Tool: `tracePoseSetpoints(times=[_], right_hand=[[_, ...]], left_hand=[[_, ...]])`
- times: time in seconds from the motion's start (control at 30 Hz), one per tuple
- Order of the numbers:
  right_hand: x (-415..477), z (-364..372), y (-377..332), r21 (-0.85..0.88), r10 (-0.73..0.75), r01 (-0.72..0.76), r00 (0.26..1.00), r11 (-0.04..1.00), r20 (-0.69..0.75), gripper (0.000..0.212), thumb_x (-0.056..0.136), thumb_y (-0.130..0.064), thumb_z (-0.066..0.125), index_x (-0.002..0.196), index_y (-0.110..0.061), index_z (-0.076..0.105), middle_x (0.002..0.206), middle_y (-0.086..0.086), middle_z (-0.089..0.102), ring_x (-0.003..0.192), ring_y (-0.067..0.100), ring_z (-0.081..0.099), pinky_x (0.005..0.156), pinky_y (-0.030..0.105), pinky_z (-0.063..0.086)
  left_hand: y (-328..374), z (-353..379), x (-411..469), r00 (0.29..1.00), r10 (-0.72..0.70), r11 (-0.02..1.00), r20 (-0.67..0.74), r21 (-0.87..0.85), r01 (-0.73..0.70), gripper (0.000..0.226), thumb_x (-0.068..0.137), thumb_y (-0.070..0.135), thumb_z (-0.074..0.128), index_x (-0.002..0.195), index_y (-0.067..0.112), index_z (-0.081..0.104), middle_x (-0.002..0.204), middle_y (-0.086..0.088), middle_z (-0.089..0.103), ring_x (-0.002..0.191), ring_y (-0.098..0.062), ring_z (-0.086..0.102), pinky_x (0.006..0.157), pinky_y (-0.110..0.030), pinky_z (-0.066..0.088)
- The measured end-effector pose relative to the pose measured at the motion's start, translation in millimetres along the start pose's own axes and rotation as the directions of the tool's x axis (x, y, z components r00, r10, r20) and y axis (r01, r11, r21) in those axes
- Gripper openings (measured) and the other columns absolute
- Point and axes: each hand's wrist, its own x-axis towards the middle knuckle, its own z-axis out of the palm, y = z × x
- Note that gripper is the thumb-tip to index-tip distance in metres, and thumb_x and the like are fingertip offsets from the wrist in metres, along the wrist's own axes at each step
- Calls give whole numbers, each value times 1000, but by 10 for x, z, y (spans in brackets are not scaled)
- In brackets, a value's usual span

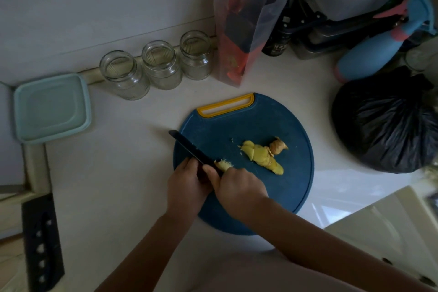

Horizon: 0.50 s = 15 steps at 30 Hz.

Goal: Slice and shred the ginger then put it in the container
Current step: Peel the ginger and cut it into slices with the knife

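White bench (pixel 118 173) carries a black bag (pixel 384 125) at right, a blue board (pixel 237 125), a teal-lidded container (pixel 51 106) far left, and three glass jars (pixel 162 64) behind. Our right hand (pixel 239 187) grips the black knife (pixel 189 147); our left hand (pixel 186 185) touches its blade, hold unclear. Peeled yellow ginger (pixel 260 156) lies mid-board, a frayed scrap (pixel 224 165) by the blade.

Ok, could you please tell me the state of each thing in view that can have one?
Ginger: partly peeled, lying on the cutting board.
Small ginger piece: against the knife blade.
Knife: gripped by the right hand, with the left hand touching it.
Three glass jars: upright, lidless, seemingly empty.
Blue-lidded container: lid on.
Black bag: tied shut.
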Motion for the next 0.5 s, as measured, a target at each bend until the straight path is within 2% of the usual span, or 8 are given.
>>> tracePoseSetpoints(times=[0.07,0.17,0.27,0.37,0.43,0.5], right_hand=[[-13,-6,-3,7,-12,13,1000,1000,-25,68,94,-68,16,84,-12,54,98,13,64,93,28,63,73,34,47],[-66,-2,53,-25,-54,53,997,998,-62,66,93,-68,17,76,-13,49,95,12,64,91,29,63,70,33,44],[-180,22,203,-26,-59,57,996,998,-67,63,92,-69,18,63,-17,40,70,4,53,76,25,58,65,31,40],[-316,62,389,-22,-9,7,998,1000,-56,64,91,-69,20,60,-17,39,60,-1,39,78,27,60,64,30,39],[-339,82,442,-19,0,-1,999,1000,-54,63,92,-68,21,60,-17,39,60,-1,38,82,28,62,65,29,38],[-323,100,444,-19,-2,1,999,1000,-40,64,92,-68,20,61,-17,40,60,0,40,73,25,56,64,30,38]], left_hand=[[-4,-29,5,1000,6,1000,15,-25,-6,24,74,23,76,87,5,66,80,-9,67,67,-27,64,56,-19,35],[5,-66,-2,999,2,999,43,-53,1,30,69,18,84,90,3,67,86,-10,67,75,-25,64,58,-12,33],[29,-93,0,1000,-3,996,23,-84,5,34,66,20,86,90,3,69,88,-9,68,77,-20,63,61,-7,32],[34,-82,3,999,4,994,41,-106,0,42,63,23,87,96,5,71,96,-7,68,84,-18,64,67,-16,42],[36,-73,7,998,0,992,61,-123,8,43,62,26,88,96,7,71,97,-6,68,85,-19,66,71,-24,46],[41,-55,-8,999,8,997,49,-83,-3,43,60,25,89,95,6,71,94,-7,68,83,-22,67,68,-24,45]])
